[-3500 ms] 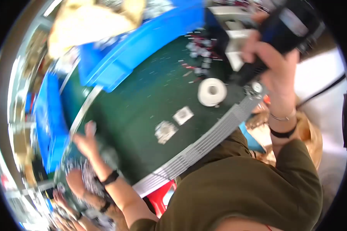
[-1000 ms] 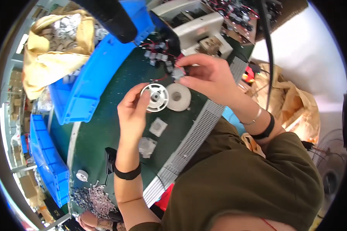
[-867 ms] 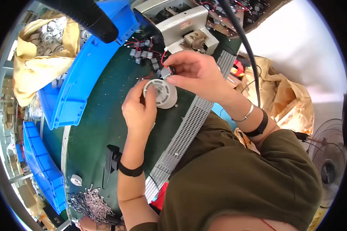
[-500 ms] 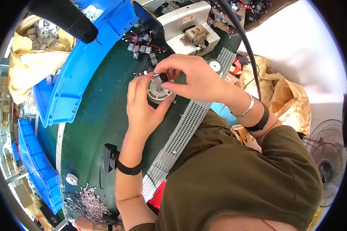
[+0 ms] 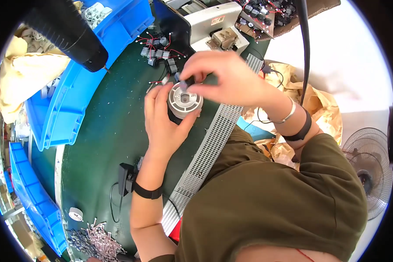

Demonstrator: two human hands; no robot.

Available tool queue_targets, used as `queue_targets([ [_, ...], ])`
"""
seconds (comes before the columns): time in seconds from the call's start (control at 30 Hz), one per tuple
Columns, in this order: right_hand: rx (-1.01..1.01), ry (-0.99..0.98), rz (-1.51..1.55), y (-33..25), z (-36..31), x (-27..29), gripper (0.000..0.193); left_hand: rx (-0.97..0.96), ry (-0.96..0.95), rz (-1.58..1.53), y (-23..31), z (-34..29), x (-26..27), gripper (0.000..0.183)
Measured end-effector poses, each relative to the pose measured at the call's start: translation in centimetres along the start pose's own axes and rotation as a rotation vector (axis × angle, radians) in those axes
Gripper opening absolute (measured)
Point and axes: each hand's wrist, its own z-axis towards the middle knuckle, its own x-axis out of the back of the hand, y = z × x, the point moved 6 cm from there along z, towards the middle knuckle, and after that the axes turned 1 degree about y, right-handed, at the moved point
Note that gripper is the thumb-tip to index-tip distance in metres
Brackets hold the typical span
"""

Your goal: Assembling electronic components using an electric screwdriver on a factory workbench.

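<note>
My left hand [image 5: 162, 124] curls around a round whitish plastic housing [image 5: 192, 105], thumb on its near side and fingers on the far left. The housing stands over the green bench top, its spoked open face turned up. Just above its far rim, my right hand [image 5: 231, 81] pinches a small dark part [image 5: 188, 82] between thumb and fingertips; motion blurs it, so its kind is unclear. Beyond my left fingertips lie several small grey motors [image 5: 162, 54] with red and black wires. A small white connector [image 5: 165, 80] is close to those fingertips.
A black power screwdriver [image 5: 89, 52] hangs at upper left. Behind it are blue bins [image 5: 67, 118] with white parts. A metal fixture [image 5: 218, 32] stands at the far side. A perforated metal strip [image 5: 205, 150] edges the bench. Bundled wires [image 5: 102, 242] and a white ring [image 5: 75, 214] lie lower left.
My right hand has shifted slightly right, uncovering more of the housing's centre. The white round piece on the perforated strip is now hidden behind my right hand. The screwdriver appears lower and larger.
</note>
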Motion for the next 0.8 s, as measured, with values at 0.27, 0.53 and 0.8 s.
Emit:
queue_targets([
  [0.27,0.0,-0.135,0.087,0.7,0.0,-0.2,0.023,-0.091,0.016,0.133,1.2,0.1,-0.3,0.069],
  [0.53,0.313,-0.276,-0.216,-0.5,0.1,-1.2,0.023,0.133,-0.151,-0.155,-0.6,0.2,-1.1,0.068],
  [0.8,0.419,-0.367,-0.378,-2.2,-0.4,-1.9,0.028,0.101,-0.163,-0.191,-0.5,0.2,-0.5,0.071],
])
